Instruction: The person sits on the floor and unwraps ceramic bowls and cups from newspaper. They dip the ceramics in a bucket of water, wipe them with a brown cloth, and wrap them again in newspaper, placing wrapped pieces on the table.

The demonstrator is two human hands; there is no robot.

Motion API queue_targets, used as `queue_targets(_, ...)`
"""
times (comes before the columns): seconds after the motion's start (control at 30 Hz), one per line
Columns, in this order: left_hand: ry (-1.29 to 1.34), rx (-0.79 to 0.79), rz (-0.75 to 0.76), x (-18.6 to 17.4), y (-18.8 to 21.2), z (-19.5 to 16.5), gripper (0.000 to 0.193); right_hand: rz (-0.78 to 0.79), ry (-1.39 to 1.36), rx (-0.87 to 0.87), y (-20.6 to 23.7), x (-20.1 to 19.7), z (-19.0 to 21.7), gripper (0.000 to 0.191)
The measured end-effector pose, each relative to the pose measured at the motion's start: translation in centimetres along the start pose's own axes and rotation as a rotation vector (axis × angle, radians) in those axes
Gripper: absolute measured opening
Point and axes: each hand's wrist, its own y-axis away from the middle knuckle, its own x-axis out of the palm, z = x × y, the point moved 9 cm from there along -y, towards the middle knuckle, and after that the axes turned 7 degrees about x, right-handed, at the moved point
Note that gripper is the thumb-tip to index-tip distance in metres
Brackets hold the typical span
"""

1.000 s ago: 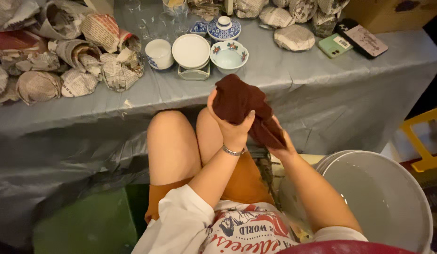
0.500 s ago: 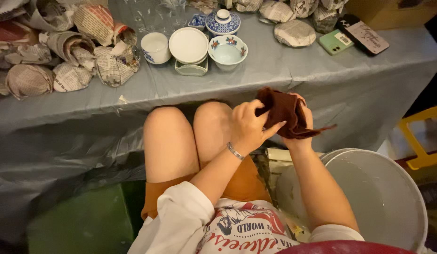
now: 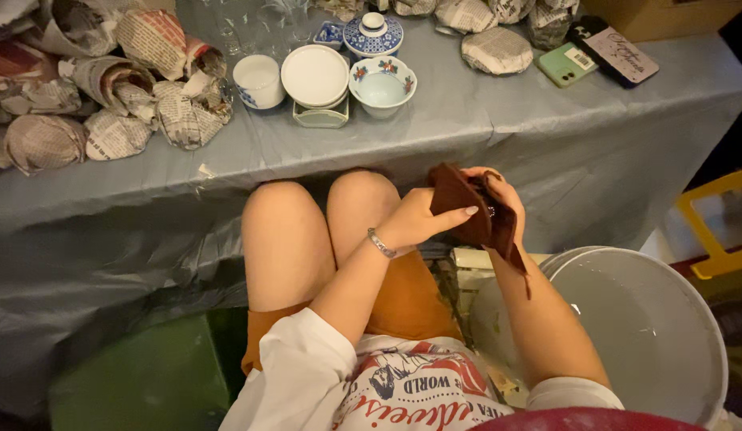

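Both hands have shifted a little lower and rightward since the earlier frame, the cloth now folded tighter between them. Crumpled newspaper bundles (image 3: 107,120) crowd the left of the grey-draped table (image 3: 435,136), beside a white cup (image 3: 257,80), stacked white plates (image 3: 315,76) and a floral bowl (image 3: 383,86). Over the bare knees, the left hand (image 3: 415,223) pinches the soft dark-brown cloth (image 3: 474,211), and the right hand (image 3: 502,199) grips it from behind, close together. To the right stands a smooth round white bucket (image 3: 642,327), with open floor below the table edge.
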Motion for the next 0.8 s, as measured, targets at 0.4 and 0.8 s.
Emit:
queue_targets(0.4,0.378,0.014,0.389,0.7,1.7,0.8,0.045,0.219,0.540,-0.410,3.7,7.0,3.3,0.033)
queue_targets(0.8,-0.542,0.553,0.092,2.9,1.7,-3.8,0.037,0.069,-0.204,0.224,0.9,3.2,-1.5,0.041)
